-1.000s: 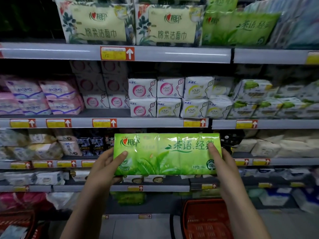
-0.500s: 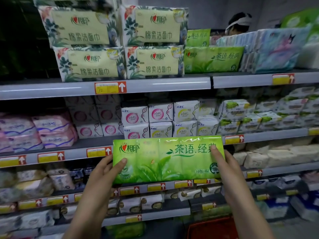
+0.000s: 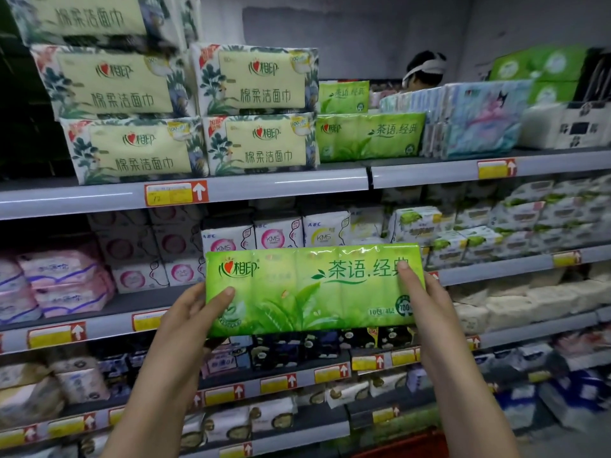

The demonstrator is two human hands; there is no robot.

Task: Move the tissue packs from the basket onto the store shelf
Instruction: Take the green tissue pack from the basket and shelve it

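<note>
Clearly the carrying step is in hand: both hands hold 1 green tissue pack flat and level in front of the middle shelves. The left hand clamps its left end, thumb on the face; the right hand clamps the right end the same way. Matching green packs sit on the top shelf, near the middle of its front edge (2 visible, 1 stacked behind and above). Next, I judge, the pack must rise over that edge. Open room looks tight between the floral packs and the blue packs; on top seems freest. Only a red sliver of the basket shows at the bottom edge.
</note>
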